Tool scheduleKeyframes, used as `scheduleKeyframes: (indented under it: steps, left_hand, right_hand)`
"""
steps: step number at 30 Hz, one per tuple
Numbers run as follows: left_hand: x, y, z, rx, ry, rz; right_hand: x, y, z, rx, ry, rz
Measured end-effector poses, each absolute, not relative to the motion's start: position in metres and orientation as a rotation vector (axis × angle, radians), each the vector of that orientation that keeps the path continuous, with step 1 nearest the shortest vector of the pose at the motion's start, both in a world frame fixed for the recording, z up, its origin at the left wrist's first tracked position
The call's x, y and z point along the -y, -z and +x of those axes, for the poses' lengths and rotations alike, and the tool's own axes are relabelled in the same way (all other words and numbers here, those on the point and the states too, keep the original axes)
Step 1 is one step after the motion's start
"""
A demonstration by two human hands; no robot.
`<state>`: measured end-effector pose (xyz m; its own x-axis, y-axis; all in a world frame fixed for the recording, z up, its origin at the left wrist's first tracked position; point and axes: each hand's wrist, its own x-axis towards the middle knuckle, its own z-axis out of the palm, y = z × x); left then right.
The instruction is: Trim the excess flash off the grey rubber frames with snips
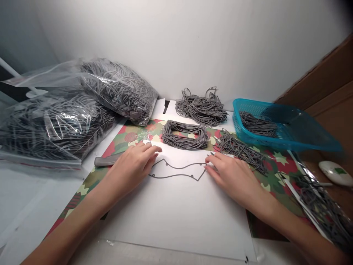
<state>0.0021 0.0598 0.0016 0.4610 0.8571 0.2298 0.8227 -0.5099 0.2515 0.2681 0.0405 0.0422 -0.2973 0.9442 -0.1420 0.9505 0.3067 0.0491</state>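
Note:
A thin grey rubber gasket point(179, 168), a wavy closed outline with small tabs, lies flat on a white sheet point(176, 217). My left hand point(138, 160) rests over its left end, index finger stretched out and a gap above the thumb; part of that end is hidden. At the right end, my right hand point(231, 173) has thumb and index finger closed at the gasket's edge. Small dark tips show beside that index finger; what they belong to is unclear. Just beyond lies a neat rectangular stack of grey gaskets point(185, 142).
Clear bags point(55, 121) of grey gaskets stand at left. Loose gasket piles lie at the back point(202, 108) and right point(242, 149). A blue basket point(303, 129) holds more. A grey flat-handled object point(106, 160) is by my left hand; a white mouse point(336, 173) sits far right.

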Motion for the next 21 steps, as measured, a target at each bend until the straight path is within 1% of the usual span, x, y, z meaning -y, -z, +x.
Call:
scheduleKeyframes:
  steps: [6, 11, 17, 21]
  left_hand:
    - [-0.059, -0.001, 0.005, -1.393, -0.457, 2.693]
    - [-0.059, 0.002, 0.008, -1.384, -0.460, 2.659]
    - [-0.059, 0.000, 0.011, -1.412, -0.458, 2.605]
    - [-0.060, 0.000, 0.011, -1.438, -0.507, 2.520]
  right_hand:
    - [-0.039, -0.038, 0.269, -2.432, 0.072, 1.792]
    - [-0.040, -0.033, 0.269, -2.480, 0.122, 1.778]
    - [-0.040, -0.027, 0.270, -2.540, 0.237, 1.799]
    - [-0.040, -0.023, 0.269, -2.586, 0.385, 1.864]
